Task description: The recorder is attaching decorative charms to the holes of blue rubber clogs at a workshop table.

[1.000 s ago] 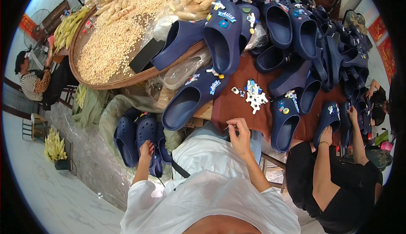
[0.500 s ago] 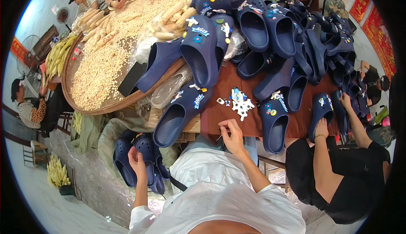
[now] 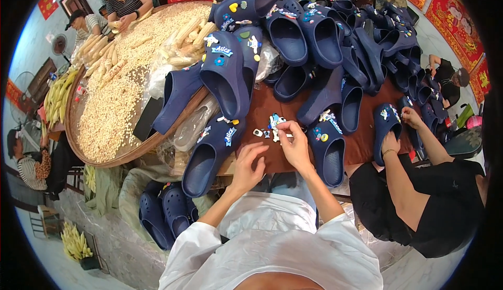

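Your right hand has its grip pinched on a small charm, thumb and forefinger closed on it just above the loose charms lying on the brown tabletop near its front edge. Your left hand is released, fingers spread and empty, hovering at the front edge beside a navy clog that hangs partly over that edge. A second clog lies just right of your right hand, with the clog pile heaped toward the back. A co-worker's hand works on another clog at the right side.

Judging from this, the charm is tiny and held only at the fingertips, so it could slip and drop off the front edge into your lap. The overhanging clog could tip down if your left hand nudges it.
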